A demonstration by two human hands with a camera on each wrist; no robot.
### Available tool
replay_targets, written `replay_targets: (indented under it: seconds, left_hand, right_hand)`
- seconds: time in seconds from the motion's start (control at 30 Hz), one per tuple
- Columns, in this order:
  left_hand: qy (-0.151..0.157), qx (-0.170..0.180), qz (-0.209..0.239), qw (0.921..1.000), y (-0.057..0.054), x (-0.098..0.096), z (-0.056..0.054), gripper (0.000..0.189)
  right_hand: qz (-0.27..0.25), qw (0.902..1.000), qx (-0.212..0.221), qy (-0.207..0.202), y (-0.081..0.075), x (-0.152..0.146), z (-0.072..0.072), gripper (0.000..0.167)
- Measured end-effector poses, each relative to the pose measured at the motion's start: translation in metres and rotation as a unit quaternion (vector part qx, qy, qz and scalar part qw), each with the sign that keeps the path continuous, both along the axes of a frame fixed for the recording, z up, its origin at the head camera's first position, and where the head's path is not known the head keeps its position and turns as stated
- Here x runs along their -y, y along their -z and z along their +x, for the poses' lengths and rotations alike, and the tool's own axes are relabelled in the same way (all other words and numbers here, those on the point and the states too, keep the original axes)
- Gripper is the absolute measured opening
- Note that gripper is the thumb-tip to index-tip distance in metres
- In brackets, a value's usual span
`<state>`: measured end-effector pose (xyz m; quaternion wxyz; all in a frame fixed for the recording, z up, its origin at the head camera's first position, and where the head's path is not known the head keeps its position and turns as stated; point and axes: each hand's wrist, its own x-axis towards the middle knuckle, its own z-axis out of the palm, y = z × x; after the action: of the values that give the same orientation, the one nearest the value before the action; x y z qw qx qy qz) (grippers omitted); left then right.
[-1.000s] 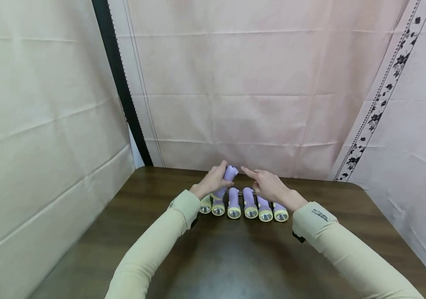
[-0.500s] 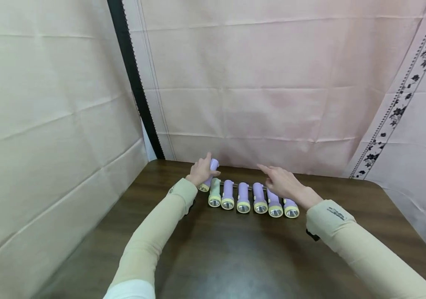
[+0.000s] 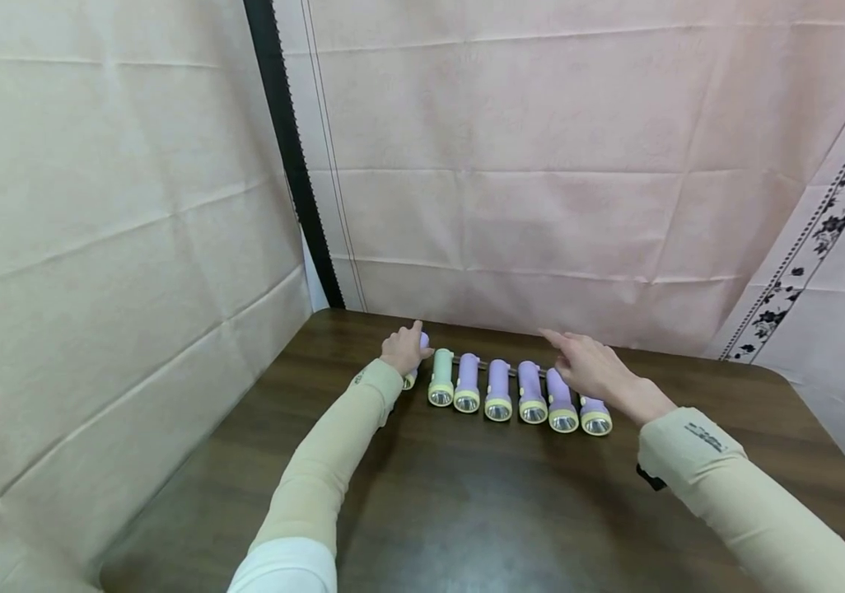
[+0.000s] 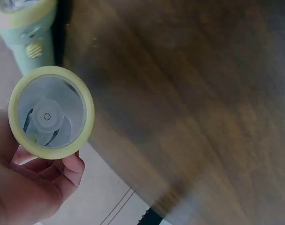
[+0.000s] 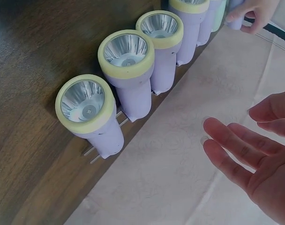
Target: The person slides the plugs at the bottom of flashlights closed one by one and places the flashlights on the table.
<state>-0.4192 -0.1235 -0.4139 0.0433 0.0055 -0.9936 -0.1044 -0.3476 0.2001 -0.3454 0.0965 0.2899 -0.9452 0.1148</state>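
My left hand [image 3: 402,351] grips a purple flashlight [image 3: 423,339] at the left end of a row of flashlights. In the left wrist view its pale yellow rim [image 4: 89,112] and reflector face the camera, with fingers curled behind the body. Just beside it is a mint green flashlight [image 3: 441,368]. Several purple flashlights [image 3: 498,379] with yellow rims continue the row rightward, lenses toward me. My right hand [image 3: 591,366] hovers above the right end, fingers extended and holding nothing. It partly covers the last purple flashlight [image 3: 595,407].
Thin metal rods [image 5: 92,157] run beneath the row, showing past its right end. The dark wooden table [image 3: 467,502] reaches back to a pale cloth wall [image 3: 541,206]. Another cloth wall [image 3: 133,288] borders the left side.
My left hand has carried the purple flashlight leftward past the green one and lowered it beside that one. My right hand stays over the row's right end. The head view has shifted.
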Motion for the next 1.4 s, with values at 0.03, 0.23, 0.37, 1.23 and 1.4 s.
replay_targets:
  seconds: [0.03,0.23,0.37,1.23,1.4]
  left_hand:
    - [0.0,-0.001,-0.003,1.0,0.002,0.0,0.0,0.055]
    - [-0.004,0.003,-0.018,0.9998,0.015,-0.001,-0.004,0.053]
    - [-0.009,0.007,-0.032,0.9994,0.021,-0.003,-0.004,0.053]
    - [-0.034,0.026,-0.015,0.999,0.02,-0.008,-0.002,0.049]
    - [-0.037,0.015,-0.032,0.9987,0.011,-0.01,-0.005,0.047]
  right_hand:
    - [-0.001,1.0,-0.003,-0.001,0.0,-0.001,0.0,0.057]
    - [-0.004,0.9998,-0.018,-0.007,0.001,-0.003,0.0,0.056]
    - [-0.005,0.9997,-0.023,-0.009,0.001,-0.004,-0.001,0.056]
    - [-0.004,0.9994,-0.035,-0.004,0.003,-0.008,-0.001,0.056]
    - [-0.002,0.9994,-0.035,-0.002,0.0,-0.008,-0.002,0.054]
